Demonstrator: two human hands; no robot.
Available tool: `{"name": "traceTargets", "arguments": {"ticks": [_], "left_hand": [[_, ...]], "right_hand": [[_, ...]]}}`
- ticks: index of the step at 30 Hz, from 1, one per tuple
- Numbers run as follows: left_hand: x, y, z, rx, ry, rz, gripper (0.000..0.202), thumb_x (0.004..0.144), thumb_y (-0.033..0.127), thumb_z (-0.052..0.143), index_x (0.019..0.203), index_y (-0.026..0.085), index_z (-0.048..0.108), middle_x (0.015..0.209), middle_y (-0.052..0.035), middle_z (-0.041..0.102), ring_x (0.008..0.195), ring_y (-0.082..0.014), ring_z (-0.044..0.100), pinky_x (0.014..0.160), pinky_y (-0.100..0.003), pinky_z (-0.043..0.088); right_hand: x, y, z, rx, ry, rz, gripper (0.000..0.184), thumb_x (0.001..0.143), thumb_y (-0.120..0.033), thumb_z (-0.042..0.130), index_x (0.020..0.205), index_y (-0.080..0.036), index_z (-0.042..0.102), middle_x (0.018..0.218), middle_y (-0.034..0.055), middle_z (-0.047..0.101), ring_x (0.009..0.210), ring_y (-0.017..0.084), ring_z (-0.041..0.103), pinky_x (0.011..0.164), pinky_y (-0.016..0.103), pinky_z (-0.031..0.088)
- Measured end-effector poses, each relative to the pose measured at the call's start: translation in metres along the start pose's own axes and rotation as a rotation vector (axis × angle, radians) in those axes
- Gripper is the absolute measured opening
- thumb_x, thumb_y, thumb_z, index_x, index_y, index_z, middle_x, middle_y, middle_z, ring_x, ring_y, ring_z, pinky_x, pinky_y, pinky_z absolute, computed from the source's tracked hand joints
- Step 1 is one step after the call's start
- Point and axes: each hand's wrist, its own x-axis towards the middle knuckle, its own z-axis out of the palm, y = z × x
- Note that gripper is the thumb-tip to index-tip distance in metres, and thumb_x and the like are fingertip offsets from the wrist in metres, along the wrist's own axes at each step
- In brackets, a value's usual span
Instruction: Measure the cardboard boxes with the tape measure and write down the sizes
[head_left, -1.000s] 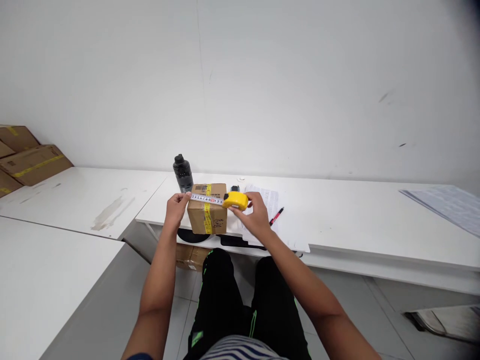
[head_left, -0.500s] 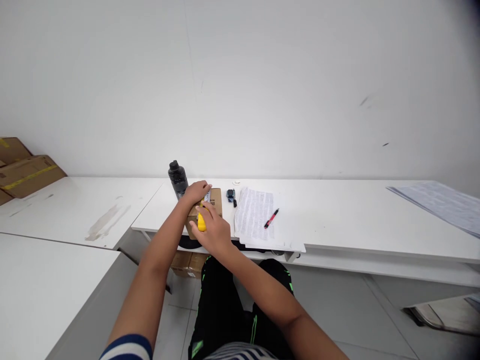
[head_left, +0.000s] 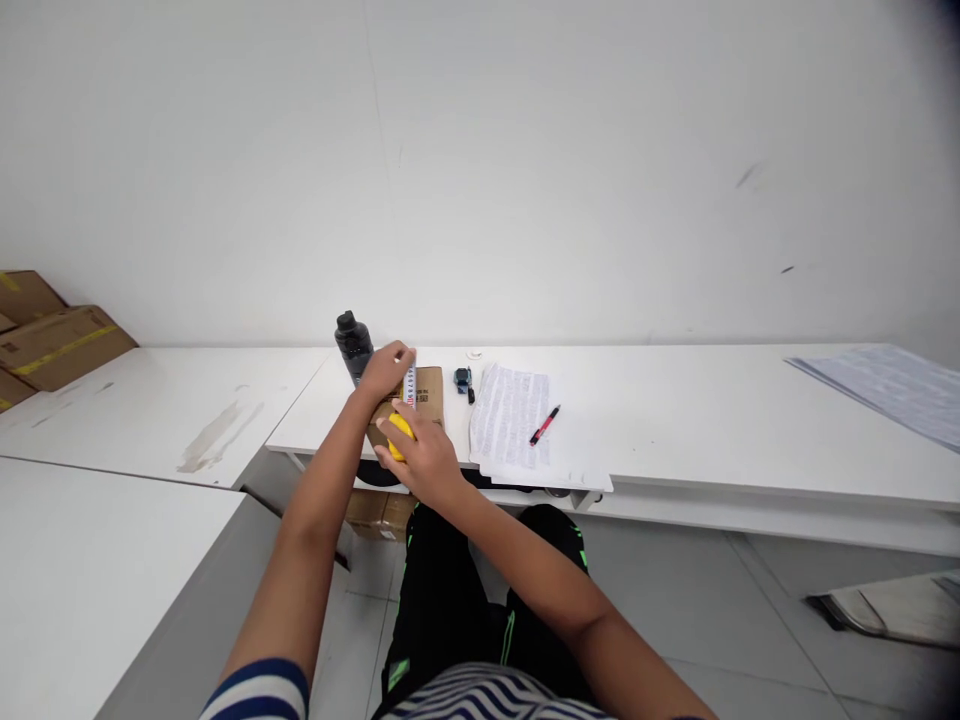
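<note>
A small brown cardboard box (head_left: 429, 385) with yellow tape sits near the front edge of the white table (head_left: 675, 420). My right hand (head_left: 421, 455) is closed around a yellow tape measure (head_left: 400, 434) at the box's near side. Its white blade (head_left: 409, 384) runs away from me across the top of the box. My left hand (head_left: 385, 366) pinches the blade's far end at the box's back edge, beside a black bottle (head_left: 353, 345).
To the right of the box lie a small blue-black device (head_left: 463, 380), printed sheets (head_left: 511, 425) and a red pen (head_left: 544, 425). More papers (head_left: 885, 385) are at the far right. Cardboard boxes (head_left: 52, 335) are stacked at the far left, another box (head_left: 379, 512) under the table.
The tape ran left to right across the box's top a second ago. It now runs front to back; my right hand came to the near side, my left hand to the back edge.
</note>
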Motion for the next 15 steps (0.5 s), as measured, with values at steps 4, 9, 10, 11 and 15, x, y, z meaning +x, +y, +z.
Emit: {"name": "traceTargets", "arguments": {"ticks": [4,9,10,11,15], "left_hand": [[-0.046,0.032,-0.011,-0.288,0.235,0.077,0.02,0.084,0.033,0.063,0.069,0.021,0.06,0.072,-0.0007,0.06,0.074,-0.0179,0.054,0.079,-0.029,0.044],[-0.106,0.043,0.002,-0.287,0.103,0.117,0.018,0.075,0.038,0.074,0.082,0.023,0.071,0.094,-0.0066,0.07,0.101,-0.0268,0.061,0.104,-0.039,0.04],[-0.11,0.041,0.007,-0.239,0.099,0.118,0.024,0.072,0.04,0.077,0.088,0.023,0.072,0.104,-0.0082,0.07,0.111,-0.0295,0.059,0.11,-0.041,0.036],[-0.112,0.037,0.012,-0.177,0.103,0.111,0.032,0.068,0.042,0.08,0.092,0.024,0.071,0.113,-0.0094,0.069,0.121,-0.0319,0.055,0.114,-0.043,0.031],[-0.112,0.008,0.007,-0.027,0.182,0.029,0.058,0.049,0.047,0.091,0.098,0.025,0.07,0.132,-0.0113,0.063,0.139,-0.0372,0.041,0.121,-0.046,0.017]], "right_hand": [[-0.025,0.032,-0.022,0.073,0.103,-0.116,0.029,0.094,-0.035,0.058,0.123,-0.03,0.059,0.137,0.0129,0.057,0.12,0.027,0.061,0.094,0.046,0.054],[-0.058,0.055,-0.038,0.244,0.231,0.066,0.04,0.091,-0.031,0.061,0.129,-0.03,0.049,0.127,0.0119,0.058,0.124,0.026,0.056,0.104,0.051,0.049],[-0.063,0.055,-0.038,0.282,0.27,0.149,0.042,0.09,-0.034,0.062,0.13,-0.029,0.048,0.126,0.0125,0.058,0.124,0.027,0.056,0.105,0.052,0.047],[-0.067,0.055,-0.036,0.329,0.321,0.246,0.045,0.089,-0.037,0.062,0.13,-0.028,0.046,0.126,0.0134,0.057,0.124,0.028,0.056,0.105,0.052,0.047],[-0.074,0.056,-0.032,0.634,0.486,0.645,0.064,0.085,-0.048,0.064,0.136,-0.023,0.036,0.128,0.0154,0.054,0.117,0.026,0.06,0.097,0.045,0.053]]}}
